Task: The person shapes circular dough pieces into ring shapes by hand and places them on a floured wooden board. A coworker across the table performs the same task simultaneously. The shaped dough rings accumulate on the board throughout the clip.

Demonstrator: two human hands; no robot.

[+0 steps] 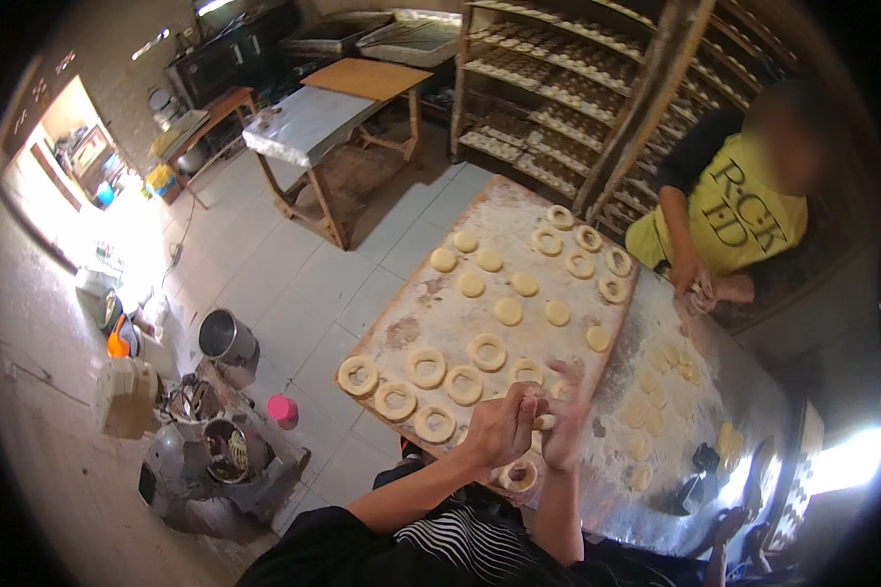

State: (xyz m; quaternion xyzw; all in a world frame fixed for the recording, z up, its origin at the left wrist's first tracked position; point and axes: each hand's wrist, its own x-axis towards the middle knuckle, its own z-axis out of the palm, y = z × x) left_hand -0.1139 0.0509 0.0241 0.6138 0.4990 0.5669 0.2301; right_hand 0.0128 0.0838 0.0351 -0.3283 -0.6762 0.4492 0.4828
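Observation:
My left hand (504, 428) is closed on a small piece of dough (543, 422) above the near part of a floured wooden board (416, 323). My right hand (563, 430) is beside it at the dough, smeared by motion, so I cannot tell how its fingers grip. Rings of pale dough (427, 368) lie along the board's near and far right parts, with several flat rounds (507, 311) between them. Some rings near my hands are partly hidden by them.
A co-worker (724, 210) works dough at the right. A metal table (675, 333) holds more dough; another person's hands (729, 528) show at its lower edge. Loaded racks (548, 68) and a second table (303, 127) stand behind. A steel pot (225, 338) and machine (196, 455) are at left.

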